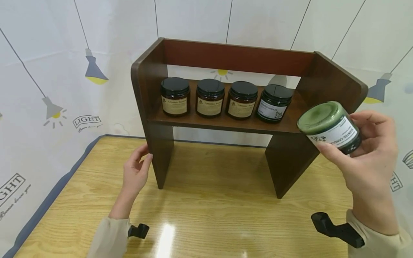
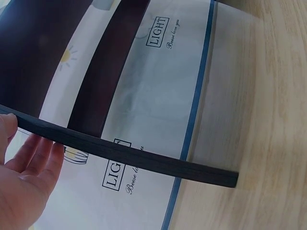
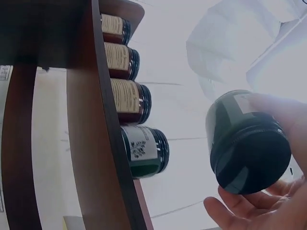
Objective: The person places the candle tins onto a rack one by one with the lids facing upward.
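My right hand point(image 1: 374, 154) grips a green glass scented candle jar point(image 1: 326, 123) in front of the shelf's right end. The jar is tipped over, its base turned up toward the head camera and its label upside down. Its dark lid point(image 3: 252, 165) faces the right wrist camera. At the left side panel of the dark brown wooden shelf point(image 1: 206, 123), my left hand point(image 1: 137, 172) holds the front edge, thumb in front and fingers on the outer side. The fingertips are partly hidden behind that edge in the left wrist view.
On the shelf board stand three amber jars point(image 1: 175, 102) with beige labels and black lids. A dark green jar point(image 1: 274, 107) with a white label is right of them. The shelf stands on a wood-grain table point(image 1: 209, 218) before a printed wall covering point(image 1: 122, 43).
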A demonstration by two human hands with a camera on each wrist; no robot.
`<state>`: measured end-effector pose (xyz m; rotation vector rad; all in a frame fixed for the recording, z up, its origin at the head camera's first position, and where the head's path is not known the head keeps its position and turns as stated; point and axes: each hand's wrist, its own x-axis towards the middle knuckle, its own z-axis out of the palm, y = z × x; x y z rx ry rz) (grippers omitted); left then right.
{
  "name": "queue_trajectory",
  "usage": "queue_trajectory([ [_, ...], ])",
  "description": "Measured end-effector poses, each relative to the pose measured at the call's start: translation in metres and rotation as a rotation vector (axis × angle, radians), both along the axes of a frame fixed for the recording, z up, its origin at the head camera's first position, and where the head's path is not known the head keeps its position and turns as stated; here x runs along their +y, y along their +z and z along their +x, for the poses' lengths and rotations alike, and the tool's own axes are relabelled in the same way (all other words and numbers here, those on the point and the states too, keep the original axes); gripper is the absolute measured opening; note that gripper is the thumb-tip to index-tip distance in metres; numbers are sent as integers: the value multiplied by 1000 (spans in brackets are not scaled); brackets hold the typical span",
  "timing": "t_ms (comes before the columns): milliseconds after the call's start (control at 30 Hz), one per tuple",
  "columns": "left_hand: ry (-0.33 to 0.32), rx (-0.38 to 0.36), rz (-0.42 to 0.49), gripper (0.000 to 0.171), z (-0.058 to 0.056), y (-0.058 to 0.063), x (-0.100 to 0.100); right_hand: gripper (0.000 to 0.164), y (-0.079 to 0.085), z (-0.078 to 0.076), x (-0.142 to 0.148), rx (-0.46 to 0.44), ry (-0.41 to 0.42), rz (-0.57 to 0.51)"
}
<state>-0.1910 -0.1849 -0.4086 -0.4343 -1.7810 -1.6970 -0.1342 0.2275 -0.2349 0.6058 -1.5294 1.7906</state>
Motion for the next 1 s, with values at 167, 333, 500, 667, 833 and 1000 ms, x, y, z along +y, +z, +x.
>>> queue_trajectory([
  [167, -7, 9, 5, 27, -1, 0, 0, 59, 3, -2, 3, 52, -25, 79],
  [333, -3, 6, 9, 26, 0, 1, 0, 62, 7, -3, 2, 40, -38, 100],
  [500, 1, 7, 6, 26, 0, 1, 0, 69, 14, -4, 0, -17, -130, 136],
  [667, 6, 7, 5, 26, 0, 1, 0, 72, 22, -7, -2, -52, -348, 472],
  [833, 5, 4, 9, 26, 1, 2, 0, 75, 24, -14, -4, -17, -510, 669],
  [1000, 2, 6, 10, 26, 1, 2, 1, 74, 26, -18, -6, -37, -626, 778],
])
